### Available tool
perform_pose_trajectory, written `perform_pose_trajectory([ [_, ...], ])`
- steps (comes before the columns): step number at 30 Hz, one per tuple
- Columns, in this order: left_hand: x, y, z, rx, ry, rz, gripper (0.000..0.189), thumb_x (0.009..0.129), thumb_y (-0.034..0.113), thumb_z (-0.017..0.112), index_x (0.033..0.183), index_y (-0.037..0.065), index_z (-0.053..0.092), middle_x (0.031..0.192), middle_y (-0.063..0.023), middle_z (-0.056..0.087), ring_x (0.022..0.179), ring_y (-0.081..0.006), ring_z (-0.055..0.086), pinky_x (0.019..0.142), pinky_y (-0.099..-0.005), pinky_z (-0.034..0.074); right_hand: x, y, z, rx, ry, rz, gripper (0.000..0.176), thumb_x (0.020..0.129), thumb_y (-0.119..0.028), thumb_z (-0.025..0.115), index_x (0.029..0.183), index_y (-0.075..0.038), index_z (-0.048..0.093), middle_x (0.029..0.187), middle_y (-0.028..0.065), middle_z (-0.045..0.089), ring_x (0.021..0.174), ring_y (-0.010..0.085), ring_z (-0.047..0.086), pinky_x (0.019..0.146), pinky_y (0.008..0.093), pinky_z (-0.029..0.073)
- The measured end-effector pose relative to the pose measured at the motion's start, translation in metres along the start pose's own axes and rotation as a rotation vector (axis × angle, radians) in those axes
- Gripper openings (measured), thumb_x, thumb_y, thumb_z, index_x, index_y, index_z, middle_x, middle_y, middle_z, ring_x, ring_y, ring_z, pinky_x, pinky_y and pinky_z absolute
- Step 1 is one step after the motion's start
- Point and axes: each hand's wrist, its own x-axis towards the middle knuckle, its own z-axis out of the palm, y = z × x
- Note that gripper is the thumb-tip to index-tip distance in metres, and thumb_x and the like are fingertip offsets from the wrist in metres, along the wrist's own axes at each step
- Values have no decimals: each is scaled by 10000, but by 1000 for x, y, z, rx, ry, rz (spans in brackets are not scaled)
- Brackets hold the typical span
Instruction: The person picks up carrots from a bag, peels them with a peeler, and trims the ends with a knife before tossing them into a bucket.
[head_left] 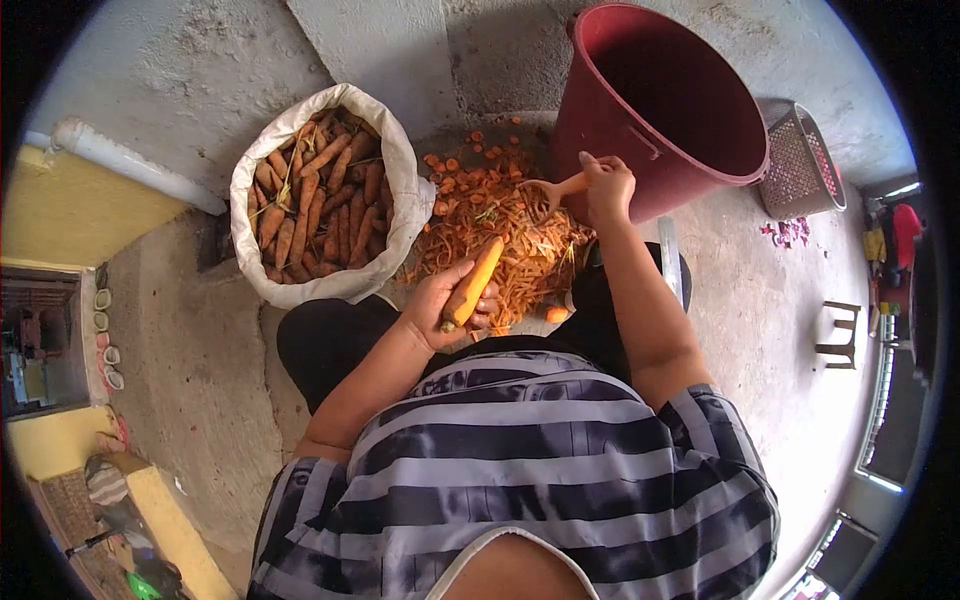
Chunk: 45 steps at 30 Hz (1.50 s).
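A carrot (480,277) lies tilted in my left hand (437,298), whose fingers wrap round its lower part. Most of its visible side is smooth bright orange, with darker skin near the stem end. My right hand (608,188) grips the handle of a Y-shaped peeler (568,187), its head pointing left and apart from the carrot. Beneath both hands spreads a heap of carrot peelings (520,255) on the floor, with cut carrot slices (455,180) along its far left side.
An open white sack (405,190) of unpeeled carrots (320,200) stands at the left. A large dark red bucket (610,130) stands at the far right of the peelings, with a grey basket (795,170) beyond it. A white pipe (135,160) runs along the wall.
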Motion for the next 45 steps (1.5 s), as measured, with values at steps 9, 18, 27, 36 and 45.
perform_pose_trajectory([
  [9,6,2,-8,147,104,83,231,875,246,435,937,44,528,755,-77,529,614,-162,498,515,-260,402,-130,-67,19,225,-644,1,182,761,-119,665,694,-27,524,626,-8,511,535,56,419,470,202,359],
  [18,2,4,-6,16,44,36,300,902,277,401,1106,62,449,867,-89,500,693,-154,466,557,-241,410,-23,-20,2,66,-109,18,239,726,-182,710,687,-7,552,602,26,533,529,85,460,467,258,398],
  [27,7,0,-2,77,234,152,261,874,250,422,948,20,519,765,-85,542,635,-179,540,524,-276,453,-128,-66,18,257,-618,-1,208,755,-128,685,676,-37,515,577,-21,482,511,39,424,443,191,364],
  [36,2,2,1,-41,56,69,255,885,247,444,1035,42,469,812,-72,472,689,-144,439,547,-244,414,-11,-18,3,14,-38,-2,258,712,-178,723,714,25,564,648,71,578,576,121,522,501,277,427],
  [45,11,-1,-20,141,140,74,255,870,249,450,1039,61,481,773,-62,508,595,-155,504,498,-261,403,-106,-40,23,208,-507,-72,219,714,-143,723,718,-2,556,617,18,545,542,77,485,476,214,398],
])
